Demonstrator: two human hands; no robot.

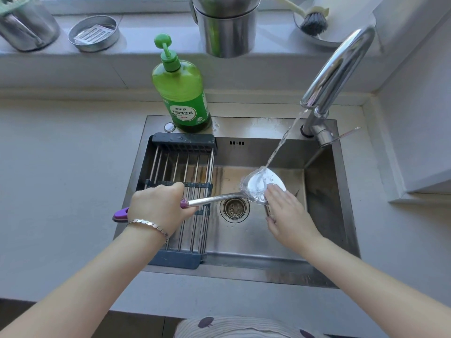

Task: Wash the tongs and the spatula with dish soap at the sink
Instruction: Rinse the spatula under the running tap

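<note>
Steel: one spatula [252,190], one left hand [156,206], one right hand [286,212].

Grey surface [61,179]: steel sink [256,267] inset; green dish soap bottle [183,93] on sink's back rim; drying rack [181,142] across sink's left side.

The left hand [156,208] covered most of the purple grip of the long steel spatula [212,200]. The right hand [288,214] hid the blade's lower edge and part of a white rounded piece [277,179] behind it, of undetermined nature. The upper frame edge cut off the tall steel canister [227,28] and the white-handled dish brush [313,20].
</note>
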